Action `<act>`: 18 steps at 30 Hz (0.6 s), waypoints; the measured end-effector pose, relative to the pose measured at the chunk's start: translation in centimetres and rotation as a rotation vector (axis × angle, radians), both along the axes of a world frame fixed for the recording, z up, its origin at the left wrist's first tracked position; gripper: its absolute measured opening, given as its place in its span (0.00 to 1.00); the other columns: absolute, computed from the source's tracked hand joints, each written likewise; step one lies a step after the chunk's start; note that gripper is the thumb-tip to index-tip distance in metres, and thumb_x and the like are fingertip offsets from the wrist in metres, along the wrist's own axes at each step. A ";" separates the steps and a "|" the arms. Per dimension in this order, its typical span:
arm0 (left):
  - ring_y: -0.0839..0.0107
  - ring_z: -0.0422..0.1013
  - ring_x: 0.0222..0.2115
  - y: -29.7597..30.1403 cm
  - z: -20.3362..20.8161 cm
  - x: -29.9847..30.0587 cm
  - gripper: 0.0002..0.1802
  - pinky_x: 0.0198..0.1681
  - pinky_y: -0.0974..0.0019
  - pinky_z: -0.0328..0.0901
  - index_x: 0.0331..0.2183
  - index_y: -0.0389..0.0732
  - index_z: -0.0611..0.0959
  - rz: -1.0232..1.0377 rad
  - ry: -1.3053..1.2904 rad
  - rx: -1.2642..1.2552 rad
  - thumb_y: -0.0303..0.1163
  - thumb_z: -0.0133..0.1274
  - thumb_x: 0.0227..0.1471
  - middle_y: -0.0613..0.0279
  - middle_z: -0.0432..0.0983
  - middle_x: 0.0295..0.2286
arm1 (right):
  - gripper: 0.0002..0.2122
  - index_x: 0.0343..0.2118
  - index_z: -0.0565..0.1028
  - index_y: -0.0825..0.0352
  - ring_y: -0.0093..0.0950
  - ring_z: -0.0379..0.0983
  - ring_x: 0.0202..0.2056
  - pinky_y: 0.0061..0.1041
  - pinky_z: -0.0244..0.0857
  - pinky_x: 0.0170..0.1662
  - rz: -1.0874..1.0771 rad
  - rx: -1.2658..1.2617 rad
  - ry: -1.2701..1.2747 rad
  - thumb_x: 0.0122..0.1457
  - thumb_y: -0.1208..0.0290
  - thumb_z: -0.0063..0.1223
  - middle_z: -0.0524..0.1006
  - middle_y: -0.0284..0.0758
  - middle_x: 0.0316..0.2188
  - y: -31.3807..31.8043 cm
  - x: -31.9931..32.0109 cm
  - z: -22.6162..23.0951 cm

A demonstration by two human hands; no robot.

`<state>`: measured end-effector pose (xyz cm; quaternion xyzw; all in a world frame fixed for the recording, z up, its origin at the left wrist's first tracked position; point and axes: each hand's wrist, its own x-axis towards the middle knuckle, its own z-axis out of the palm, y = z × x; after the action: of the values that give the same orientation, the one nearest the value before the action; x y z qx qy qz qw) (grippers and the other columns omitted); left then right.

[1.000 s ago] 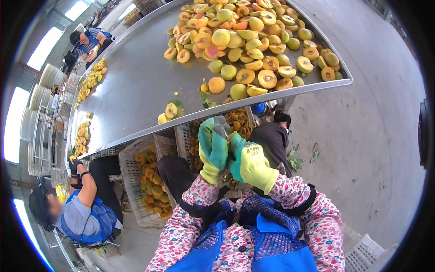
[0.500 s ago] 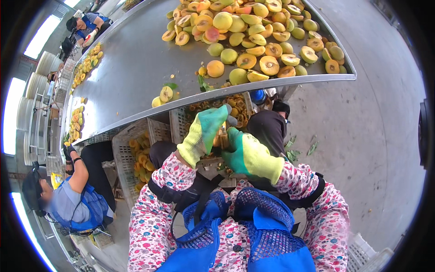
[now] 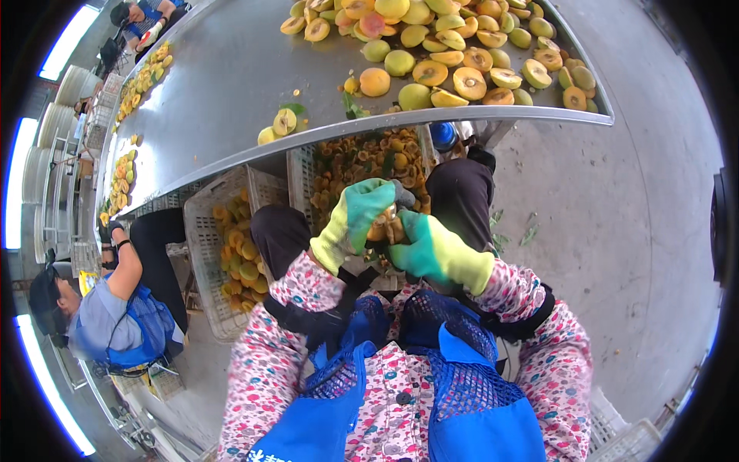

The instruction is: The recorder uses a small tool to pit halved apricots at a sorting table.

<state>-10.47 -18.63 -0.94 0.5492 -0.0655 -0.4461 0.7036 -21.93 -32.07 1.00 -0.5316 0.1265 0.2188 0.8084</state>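
In front of my body both hands come together, in yellow-and-green work gloves with dark grey fingertips. My left hand (image 3: 362, 212) is closed round an orange-brown piece of stone fruit (image 3: 385, 226), apparently an apricot half. From the other side my right hand (image 3: 433, 248) is closed against the same fruit. Any small tool between the fingers is hidden by the gloves. Just beyond, under the table edge, stands a crate (image 3: 302, 181) full of pitted-looking fruit pieces (image 3: 362, 158). Another white crate (image 3: 202, 254), left of my knee, holds whole and halved yellow fruit (image 3: 245, 258).
A metal table (image 3: 223, 100) with a raised rim spans the far side, bearing a heap of halved fruit (image 3: 469, 81). At the left a co-worker in a blue vest (image 3: 142, 323) sits by the table; another person (image 3: 142, 23) sits farther off. Leaves (image 3: 496, 223) lie on the concrete floor.
My view has tipped slightly downward, showing more of the crate beneath the table. My hands stay together at the fruit, with the left slightly lower over it.
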 end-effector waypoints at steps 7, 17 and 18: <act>0.68 0.74 0.35 0.7 0.4 0.7 0.17 0.40 0.66 0.70 0.36 0.32 0.79 -0.089 0.154 0.099 0.39 0.48 0.57 0.55 0.77 0.34 | 0.14 0.36 0.69 0.71 0.45 0.73 0.24 0.39 0.65 0.26 0.030 -0.964 -0.544 0.48 0.70 0.56 0.75 0.46 0.21 1.8 -0.5 -1.6; 0.68 0.75 0.33 0.9 -0.4 -1.1 0.13 0.38 0.64 0.71 0.39 0.33 0.78 0.111 -0.232 -0.003 0.33 0.46 0.59 0.53 0.78 0.35 | 0.09 0.32 0.75 0.71 0.20 0.69 0.21 0.19 0.63 0.23 0.161 0.083 -0.017 0.50 0.71 0.54 0.74 0.31 0.23 0.2 1.4 -0.1; 0.67 0.75 0.33 0.9 0.5 -0.7 0.13 0.38 0.64 0.71 0.40 0.34 0.78 0.087 -0.243 -0.050 0.32 0.46 0.60 0.53 0.78 0.35 | 0.09 0.33 0.75 0.71 0.20 0.70 0.22 0.19 0.64 0.24 0.121 0.142 -0.028 0.51 0.72 0.54 0.74 0.31 0.24 0.2 1.7 -0.2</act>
<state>-11.19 -17.72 -0.45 0.5837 -0.1376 -0.3438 0.7226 -20.24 -31.92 0.79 -0.4828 0.0668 0.2683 0.8309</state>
